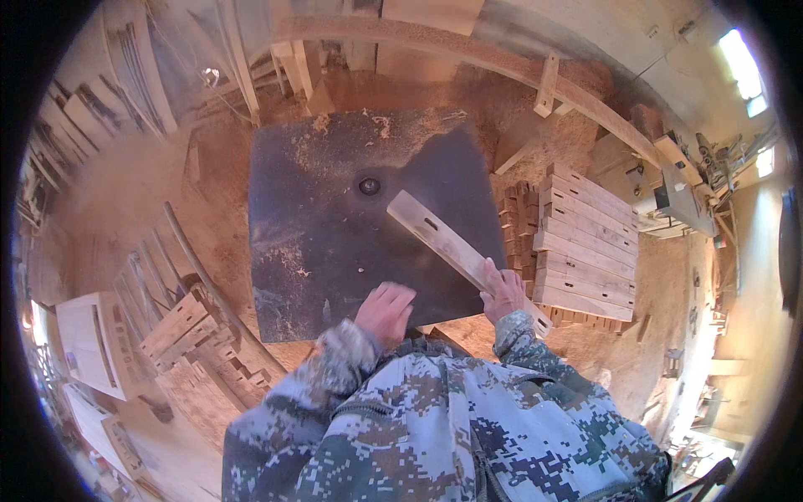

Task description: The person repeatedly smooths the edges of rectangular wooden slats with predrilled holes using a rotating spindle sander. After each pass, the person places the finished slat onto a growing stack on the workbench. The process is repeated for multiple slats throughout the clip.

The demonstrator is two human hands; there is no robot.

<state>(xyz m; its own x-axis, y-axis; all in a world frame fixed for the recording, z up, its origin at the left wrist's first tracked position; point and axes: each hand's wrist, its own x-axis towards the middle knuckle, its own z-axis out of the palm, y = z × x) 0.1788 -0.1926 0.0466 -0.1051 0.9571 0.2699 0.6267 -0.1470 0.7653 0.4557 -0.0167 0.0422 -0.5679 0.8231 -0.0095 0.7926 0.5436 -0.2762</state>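
Gripping a pale wooden board in the right hand, closing fingers and thumb firmly round it toward its near end. Slanting the board across the right half of the dark table, pointing its far end toward the table's middle and sticking its near end out past the table's near right corner. Showing one slot near each end of the board. Not showing whether lying flat on the table or slightly raised. Bringing the far end just beside the round fitting on the table, not touching it.

Hovering or resting the left hand at the table's near edge, left of the board; not showing which. Bending its fingers loosely, leaving it about half open, holding nothing visible.

Scattering sawdust along the table's left side and far edge. Stacking slotted boards to the right of the table, lining them up in rows; piling small brown blocks between that stack and the table. Heaping more slotted wood pieces to the left of the table, beyond a long curved strip. Wearing a camouflage jacket at the table's near side.
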